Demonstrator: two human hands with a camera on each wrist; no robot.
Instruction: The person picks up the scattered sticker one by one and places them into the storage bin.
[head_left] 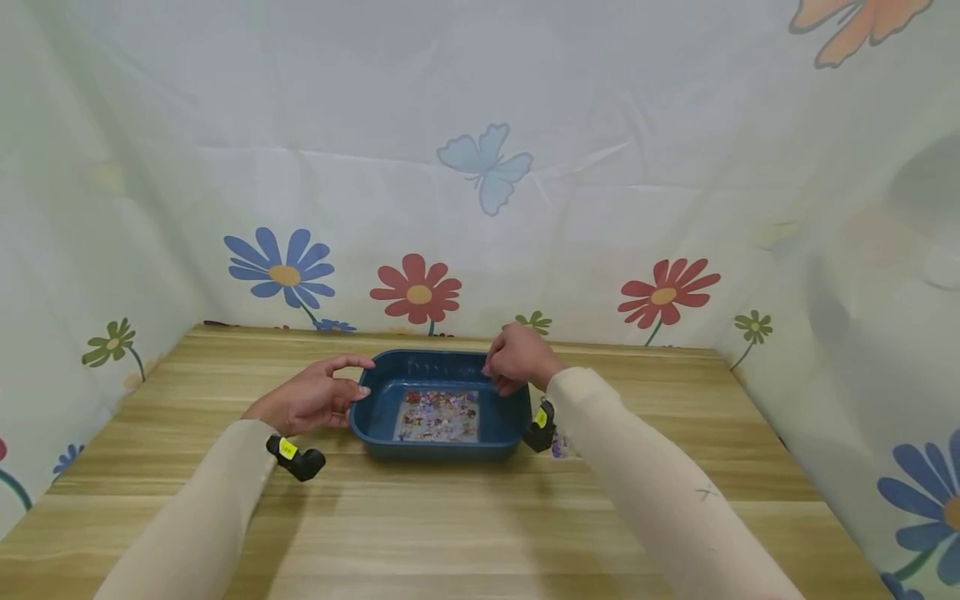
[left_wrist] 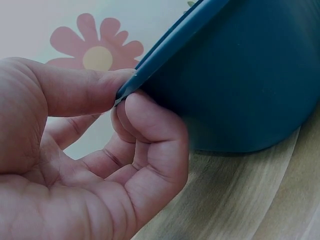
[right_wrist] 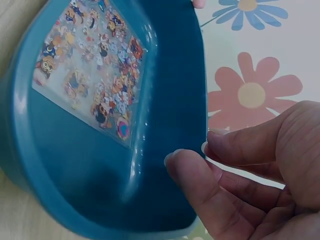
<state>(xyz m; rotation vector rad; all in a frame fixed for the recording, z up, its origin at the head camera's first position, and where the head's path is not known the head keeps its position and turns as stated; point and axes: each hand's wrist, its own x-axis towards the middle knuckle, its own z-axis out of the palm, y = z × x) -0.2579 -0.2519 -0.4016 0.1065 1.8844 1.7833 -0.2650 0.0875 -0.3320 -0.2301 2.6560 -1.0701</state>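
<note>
A dark blue plastic basin (head_left: pixel 450 451) stands on the wooden table. In it lies a flat clear sheet or packet (head_left: pixel 438 416) printed with many small colourful cartoon figures, also seen in the right wrist view. My left hand (head_left: pixel 318 396) pinches the basin's left rim (left_wrist: pixel 165 55) between thumb and curled forefinger. Over the back right corner of the basin is my right hand (head_left: pixel 523 357). Its thumb and forefinger (right_wrist: pixel 192 175) come near each other with a small gap, and I see nothing between them. The right hand hides part of the rim.
Beside the basin's right end, a small purple-patterned piece (head_left: pixel 559 446) lies on the table (head_left: pixel 450 533), partly covered by the right sleeve. A pale cloth wall (head_left: pixel 480 250) with printed flowers and butterflies surrounds the table at the back and sides.
</note>
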